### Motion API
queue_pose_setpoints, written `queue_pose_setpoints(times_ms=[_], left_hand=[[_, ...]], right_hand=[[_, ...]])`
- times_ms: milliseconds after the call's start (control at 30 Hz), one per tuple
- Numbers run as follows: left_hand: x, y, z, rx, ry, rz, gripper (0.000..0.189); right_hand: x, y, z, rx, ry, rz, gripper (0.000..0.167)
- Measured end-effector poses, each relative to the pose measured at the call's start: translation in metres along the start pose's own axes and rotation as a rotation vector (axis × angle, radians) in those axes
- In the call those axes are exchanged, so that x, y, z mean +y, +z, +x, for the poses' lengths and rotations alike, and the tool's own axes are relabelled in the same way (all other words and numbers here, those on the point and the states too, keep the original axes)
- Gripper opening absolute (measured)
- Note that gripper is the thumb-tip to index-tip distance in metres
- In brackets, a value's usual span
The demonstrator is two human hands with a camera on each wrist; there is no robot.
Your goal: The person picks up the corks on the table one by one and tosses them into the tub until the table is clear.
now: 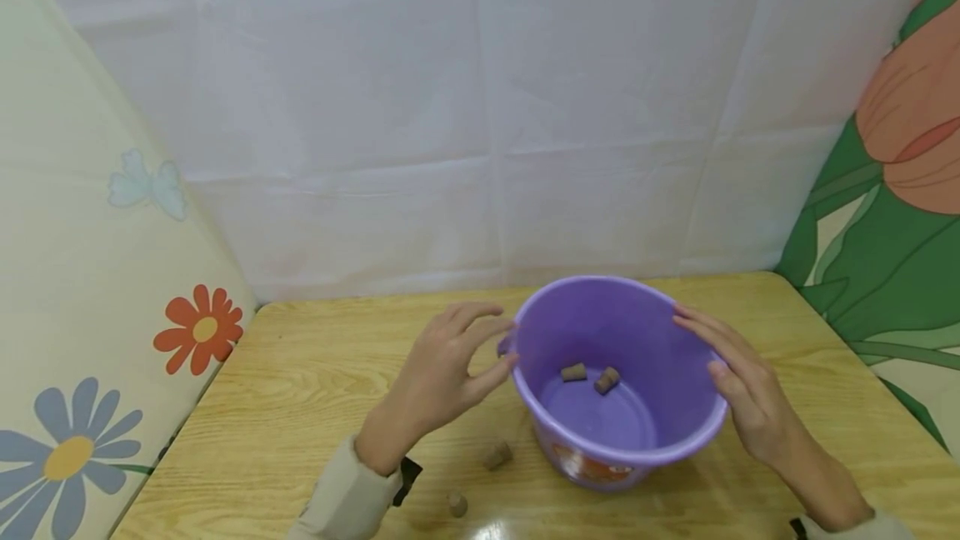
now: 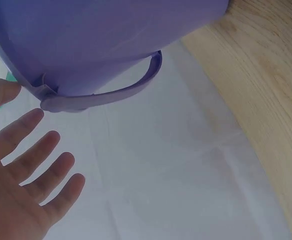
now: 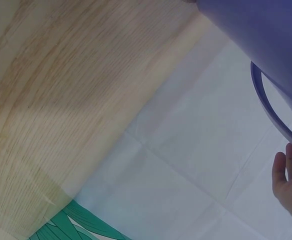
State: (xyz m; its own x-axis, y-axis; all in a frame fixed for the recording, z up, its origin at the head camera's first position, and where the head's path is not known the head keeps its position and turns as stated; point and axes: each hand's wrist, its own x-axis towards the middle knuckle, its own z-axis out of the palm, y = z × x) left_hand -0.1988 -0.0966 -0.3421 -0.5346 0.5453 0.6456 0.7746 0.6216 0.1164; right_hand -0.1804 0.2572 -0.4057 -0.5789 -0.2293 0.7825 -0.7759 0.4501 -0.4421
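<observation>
Tabletop: pale yellow-brown, wood-grained, with rounded far corners and a bright reflection at the near edge. Backdrop: white sheet, creased in a grid of folds, behind the far edge. Left side: cream panel, printed with 1 red flower, 1 blue flower and 1 pale blue butterfly. Right side: printed panel, pink tulip over broad green leaves.

Bucket: purple plastic, right of centre on the tabletop, mouth toward the head camera; orange-red label on the near wall; curved purple handle along the outside. Contents: 2 small brown plugs, near each other on the bottom. Outside, left of the bucket: 2 similar loose plugs, apart on the tabletop.

Hands, 2, bare, below beige sleeves. Left hand: fingers spread wide, thumb tip at the left rim, nothing grasped. Right hand: fingers extended, fingertips at the right rim, nothing grasped.
</observation>
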Motion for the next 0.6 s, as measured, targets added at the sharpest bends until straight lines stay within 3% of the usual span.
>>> queue_pose_setpoints(times_ms=[233,600], left_hand=[[-0.006,-0.005,-0.008,0.025,-0.022,0.013,0.033],[-0.012,-0.007,-0.024,0.007,-0.067,0.058,0.033]], right_hand=[[0.0,0.0,0.0,-0.007,-0.008,-0.002,0.046],[0.0,0.0,0.001,-0.009,-0.008,0.007,0.047]])
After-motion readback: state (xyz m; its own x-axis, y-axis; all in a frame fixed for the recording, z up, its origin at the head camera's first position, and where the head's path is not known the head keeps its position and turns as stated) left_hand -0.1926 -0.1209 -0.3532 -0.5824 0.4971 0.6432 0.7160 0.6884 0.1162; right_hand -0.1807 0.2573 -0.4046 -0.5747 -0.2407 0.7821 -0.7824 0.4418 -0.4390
